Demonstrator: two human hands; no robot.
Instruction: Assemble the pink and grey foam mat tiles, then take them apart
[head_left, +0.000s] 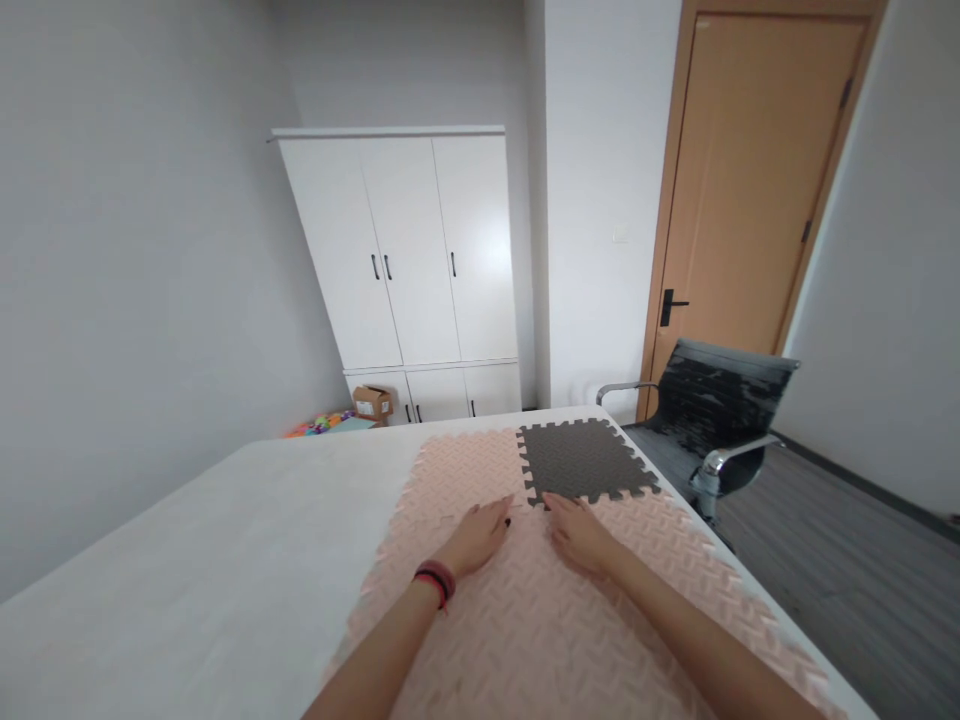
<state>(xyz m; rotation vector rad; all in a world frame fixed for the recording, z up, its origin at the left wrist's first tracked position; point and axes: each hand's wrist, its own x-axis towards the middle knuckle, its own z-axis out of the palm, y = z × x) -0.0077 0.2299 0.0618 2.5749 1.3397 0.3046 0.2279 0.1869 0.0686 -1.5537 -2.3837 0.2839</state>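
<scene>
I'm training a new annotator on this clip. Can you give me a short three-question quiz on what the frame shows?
1. True or false: both hands lie flat on the pink foam mats.
2. Which wrist wears the red and black bands?
3. The dark grey foam tile is: A) loose on the floor B) interlocked with the pink mats C) on the office chair.

Key: 1 true, left hand and right hand palms down. 2 left. 3 B.

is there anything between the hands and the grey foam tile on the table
Nothing visible. Both hands lie flat on the pink foam mats at the near edge of the grey foam tile, the left hand by its near left corner and the right hand with fingertips at its edge.
</scene>
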